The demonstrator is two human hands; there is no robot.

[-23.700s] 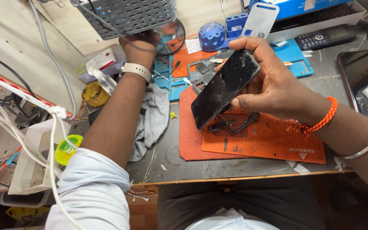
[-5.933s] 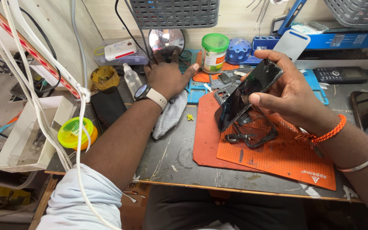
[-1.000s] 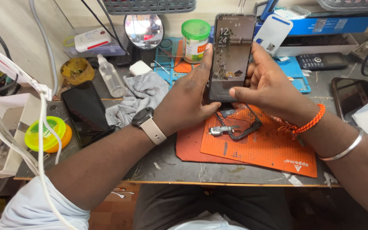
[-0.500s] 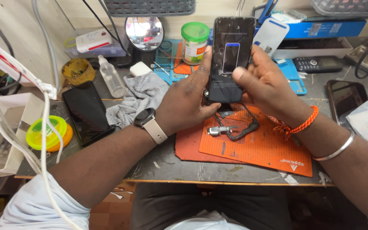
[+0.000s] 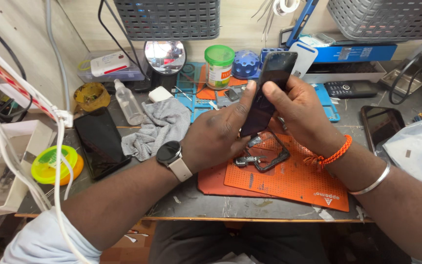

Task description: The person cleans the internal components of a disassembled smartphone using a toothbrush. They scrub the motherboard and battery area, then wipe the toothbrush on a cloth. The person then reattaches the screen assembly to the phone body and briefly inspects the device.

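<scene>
Both of my hands hold a black smartphone point(image 5: 268, 88) tilted up over the orange work mat point(image 5: 299, 183). My left hand point(image 5: 221, 134), with a watch on its wrist, grips the phone's left edge, thumb along the side. My right hand point(image 5: 299, 112), with an orange cord bracelet and a metal bangle on its wrist, grips the right edge. The phone's screen is dark. Below the phone a black cable with a metal connector point(image 5: 257, 159) lies on the mat.
A grey cloth point(image 5: 157, 124), a clear bottle point(image 5: 127, 102), a green-lidded jar point(image 5: 219, 66) and a round mirror point(image 5: 164, 56) stand behind. Two dark phones lie flat, one to the left point(image 5: 101, 142) and one to the right point(image 5: 382, 124). Yellow-green tape rolls point(image 5: 52, 164) sit at left, white cables hanging over them.
The phone's lit screen has gone dark and the phone now tilts edge-on to the right. My hands have shifted slightly along its sides.
</scene>
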